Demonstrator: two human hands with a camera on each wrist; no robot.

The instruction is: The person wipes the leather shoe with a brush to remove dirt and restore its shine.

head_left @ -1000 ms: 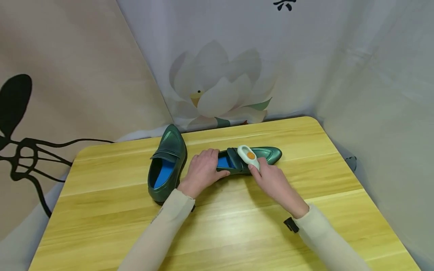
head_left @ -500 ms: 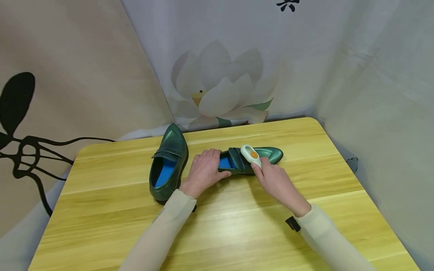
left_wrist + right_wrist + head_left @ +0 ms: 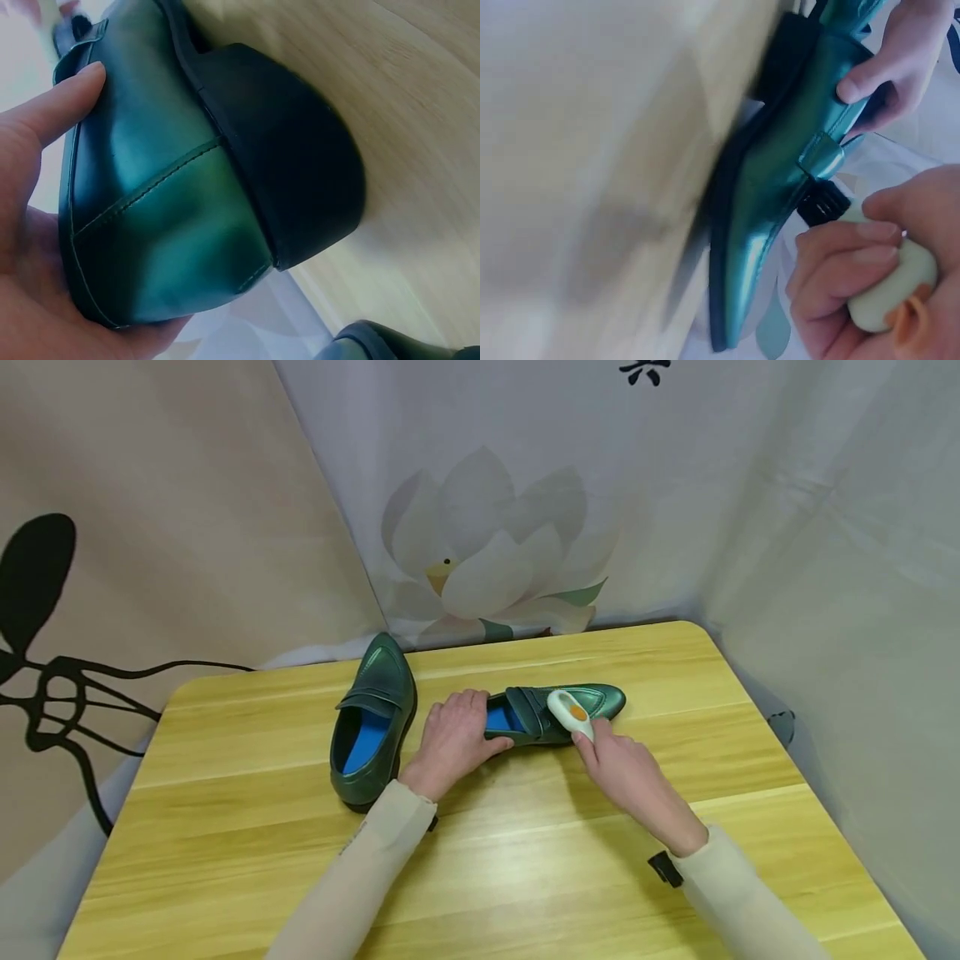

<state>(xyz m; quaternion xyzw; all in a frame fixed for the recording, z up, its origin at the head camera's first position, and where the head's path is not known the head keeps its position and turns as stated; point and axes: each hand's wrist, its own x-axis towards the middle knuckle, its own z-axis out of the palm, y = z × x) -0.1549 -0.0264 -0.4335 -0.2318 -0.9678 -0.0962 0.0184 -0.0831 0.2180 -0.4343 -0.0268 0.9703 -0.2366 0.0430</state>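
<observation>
A metallic green loafer (image 3: 543, 735) with a blue insole lies on the table, toe to the right. My left hand (image 3: 456, 735) grips its heel end, thumb along the near side; the left wrist view shows the stitched heel of the loafer (image 3: 150, 225) close up, in that hand's palm. My right hand (image 3: 626, 768) holds a small shoe brush (image 3: 570, 712) with a white body and an orange spot. In the right wrist view, the dark brush head (image 3: 823, 204) is right at the loafer's strap, and curled fingers (image 3: 844, 281) wrap the pale handle.
The matching green loafer (image 3: 372, 718) stands left of my left hand, toe pointing to the back. A wood-grain table (image 3: 510, 877) reaches back to a printed curtain (image 3: 480, 527). More fabric hangs at both sides.
The brush and my right hand have shifted right along the loafer's upper, from the strap towards the toe. My left hand keeps its grip at the heel.
</observation>
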